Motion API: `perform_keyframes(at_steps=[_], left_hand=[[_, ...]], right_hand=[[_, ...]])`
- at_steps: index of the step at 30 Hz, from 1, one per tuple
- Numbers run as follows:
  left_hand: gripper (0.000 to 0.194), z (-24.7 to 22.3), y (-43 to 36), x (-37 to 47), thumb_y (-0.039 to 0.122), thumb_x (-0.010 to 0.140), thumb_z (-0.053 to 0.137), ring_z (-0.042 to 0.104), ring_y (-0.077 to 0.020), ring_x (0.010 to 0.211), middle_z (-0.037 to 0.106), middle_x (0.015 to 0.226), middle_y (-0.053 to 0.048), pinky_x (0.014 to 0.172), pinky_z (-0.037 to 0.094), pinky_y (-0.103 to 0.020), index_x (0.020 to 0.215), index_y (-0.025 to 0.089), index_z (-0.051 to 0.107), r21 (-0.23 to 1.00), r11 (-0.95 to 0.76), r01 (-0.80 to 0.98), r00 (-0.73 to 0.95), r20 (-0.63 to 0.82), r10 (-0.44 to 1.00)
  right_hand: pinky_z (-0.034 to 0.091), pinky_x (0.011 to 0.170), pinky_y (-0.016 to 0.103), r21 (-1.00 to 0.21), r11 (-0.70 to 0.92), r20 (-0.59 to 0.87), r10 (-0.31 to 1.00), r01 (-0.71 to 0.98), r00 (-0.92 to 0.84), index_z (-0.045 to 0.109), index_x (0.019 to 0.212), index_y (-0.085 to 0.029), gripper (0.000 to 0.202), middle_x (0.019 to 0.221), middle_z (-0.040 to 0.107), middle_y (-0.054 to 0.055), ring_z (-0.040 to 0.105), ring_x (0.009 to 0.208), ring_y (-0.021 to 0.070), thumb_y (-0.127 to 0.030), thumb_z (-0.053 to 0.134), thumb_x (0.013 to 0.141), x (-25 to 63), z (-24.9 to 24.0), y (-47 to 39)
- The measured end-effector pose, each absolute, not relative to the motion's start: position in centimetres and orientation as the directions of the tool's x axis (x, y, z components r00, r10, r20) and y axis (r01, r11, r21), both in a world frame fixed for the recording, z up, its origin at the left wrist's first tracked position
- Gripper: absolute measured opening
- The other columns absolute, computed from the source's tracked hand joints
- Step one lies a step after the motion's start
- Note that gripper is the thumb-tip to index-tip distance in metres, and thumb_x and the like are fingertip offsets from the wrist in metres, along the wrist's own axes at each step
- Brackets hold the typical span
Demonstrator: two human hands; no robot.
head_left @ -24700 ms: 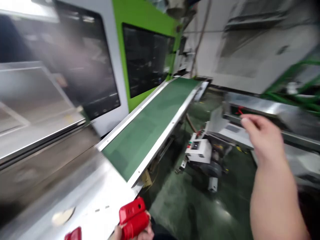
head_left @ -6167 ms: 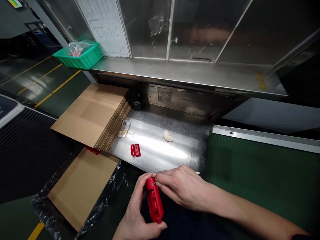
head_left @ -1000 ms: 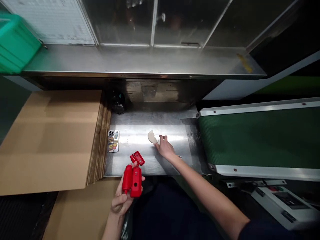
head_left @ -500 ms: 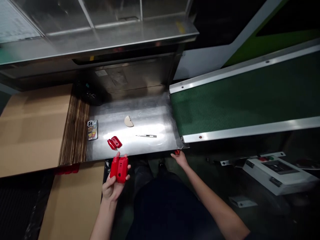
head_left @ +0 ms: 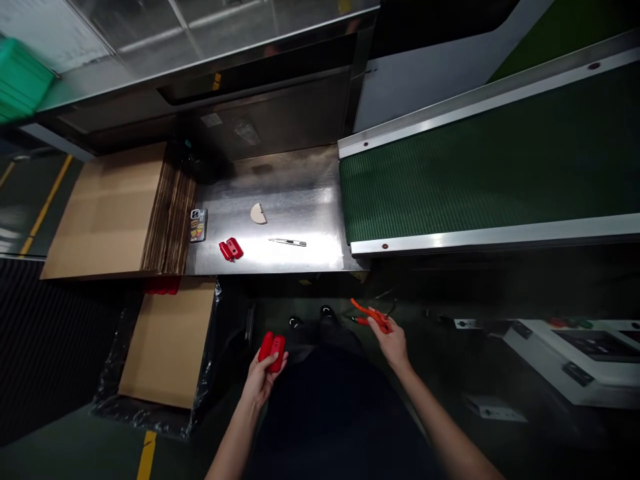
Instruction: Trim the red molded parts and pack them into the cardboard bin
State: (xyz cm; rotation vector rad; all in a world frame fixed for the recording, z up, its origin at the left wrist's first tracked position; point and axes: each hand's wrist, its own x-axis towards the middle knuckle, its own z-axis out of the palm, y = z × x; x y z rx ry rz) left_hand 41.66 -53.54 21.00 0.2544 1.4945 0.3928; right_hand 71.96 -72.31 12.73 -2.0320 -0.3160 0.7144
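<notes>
My left hand (head_left: 260, 380) is closed around a red two-lobed plastic part (head_left: 277, 353), thumb across its face. My right hand (head_left: 393, 341) grips an orange hand tool (head_left: 376, 316); a thin curved orange piece and a dark piece with a green end stick out of it to the left. Its exact kind is not clear. Both hands are in front of the metal table (head_left: 295, 193), below its near edge. On that table lie a similar red part (head_left: 231, 249), a slim silver pen-like knife (head_left: 289, 242) and a pale half-round piece (head_left: 259, 213).
A phone (head_left: 198, 225) lies beside a stack of flat cardboard (head_left: 110, 207) at the left. Below it stands a plastic-lined box (head_left: 170, 347) with cardboard inside. A green conveyor belt (head_left: 480, 160) meets the table's right end. A grey control box (head_left: 580, 367) is at the lower right.
My right hand has come away from the table's edge with the orange tool in it. My left hand has moved right and lower with the red part. The view has shifted.
</notes>
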Motion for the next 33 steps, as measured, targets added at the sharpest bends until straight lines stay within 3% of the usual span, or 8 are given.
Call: perform_keyframes(at_steps=[4,7,11,15,19,25,29,33], left_hand=[[0.041,19.2,-54.5,40.4,-0.004,0.094,0.062,0.078,-0.0274,0.091,0.072,0.114,-0.019,0.074,0.066,-0.03,0.132,0.006,0.054,0.317,0.942,-0.109,-0.075,-0.948,0.311],[0.038,17.6,-54.6,40.0,-0.002,0.096,0.062,0.076,-0.0219,0.088,0.071,0.113,-0.015,0.072,0.065,-0.029,0.132,0.008,0.055,0.28,0.953,-0.116,-0.105,-0.957,0.269],[0.037,14.9,-55.4,40.2,0.001,0.097,0.063,0.073,-0.0195,0.089,0.07,0.113,-0.011,0.072,0.065,-0.03,0.133,0.01,0.056,0.213,0.969,-0.122,-0.11,-0.974,0.2],[0.036,12.1,-57.5,41.1,0.006,0.097,0.066,0.071,-0.0184,0.087,0.069,0.112,-0.009,0.069,0.064,-0.028,0.131,0.011,0.059,0.104,0.987,-0.118,-0.137,-0.987,0.088],[0.031,10.4,-59.5,41.1,0.01,0.099,0.066,0.071,-0.0175,0.085,0.069,0.11,-0.009,0.069,0.064,-0.029,0.129,0.012,0.061,0.002,0.99,-0.144,-0.165,-0.986,-0.022],[0.033,9.8,-60.6,40.3,0.021,0.101,0.066,0.072,-0.0183,0.083,0.07,0.108,-0.011,0.067,0.063,-0.03,0.132,0.011,0.059,-0.026,0.999,-0.039,-0.121,-0.992,-0.03],[0.025,11.4,-61.3,40.0,0.015,0.095,0.072,0.071,-0.0193,0.085,0.071,0.103,-0.009,0.076,0.062,-0.035,0.118,0.01,0.066,0.155,0.971,0.184,0.001,-0.987,0.158],[0.035,14.6,-61.0,39.6,-0.003,0.077,0.077,0.064,-0.0263,0.118,0.073,0.114,-0.009,0.113,0.045,-0.047,0.106,0.016,0.075,0.483,0.818,0.312,0.306,-0.866,0.394]], right_hand=[[0.052,0.099,0.04,-0.887,-0.461,-0.349,0.678,0.005,0.647,0.078,0.107,-0.015,0.052,0.12,0.071,0.015,0.067,0.111,0.0297,-0.061,0.061,0.092,73.8,17.4,-73.2],[0.052,0.092,0.034,-0.906,-0.415,-0.393,0.898,0.083,0.198,0.075,0.107,-0.015,0.048,0.124,0.068,0.013,0.068,0.102,0.0246,-0.058,0.058,0.096,74.6,20.1,-70.8],[0.042,0.066,0.027,-0.769,-0.522,-0.632,0.708,0.369,-0.316,0.07,0.101,-0.017,0.04,0.088,0.07,0.006,0.063,0.077,0.0198,-0.055,0.06,0.096,73.2,22.4,-67.8],[0.036,0.066,0.03,-0.624,-0.428,-0.741,0.591,0.653,-0.32,0.065,0.096,-0.016,0.039,0.094,0.069,0.009,0.065,0.086,0.0245,-0.054,0.057,0.098,70.8,24.9,-67.0],[0.04,0.074,0.032,-0.562,-0.397,-0.782,0.541,0.726,-0.31,0.064,0.101,-0.017,0.038,0.102,0.07,0.011,0.068,0.097,0.0294,-0.054,0.056,0.1,69.3,27.6,-66.6],[0.039,0.069,0.032,-0.484,-0.44,-0.821,0.527,0.756,-0.219,0.062,0.097,-0.019,0.033,0.1,0.07,0.011,0.068,0.091,0.0292,-0.052,0.056,0.098,68.6,27.9,-66.2],[0.039,0.069,0.035,-0.452,-0.461,-0.811,0.569,0.764,-0.136,0.064,0.092,-0.018,0.033,0.097,0.069,0.013,0.066,0.088,0.0307,-0.052,0.062,0.091,70.4,27.2,-65.8],[0.036,0.057,0.033,-0.431,-0.644,-0.893,0.406,0.631,-0.196,0.061,0.074,-0.019,0.038,0.076,0.066,0.01,0.058,0.06,0.0231,-0.055,0.073,0.076,75.2,26.7,-64.0]])
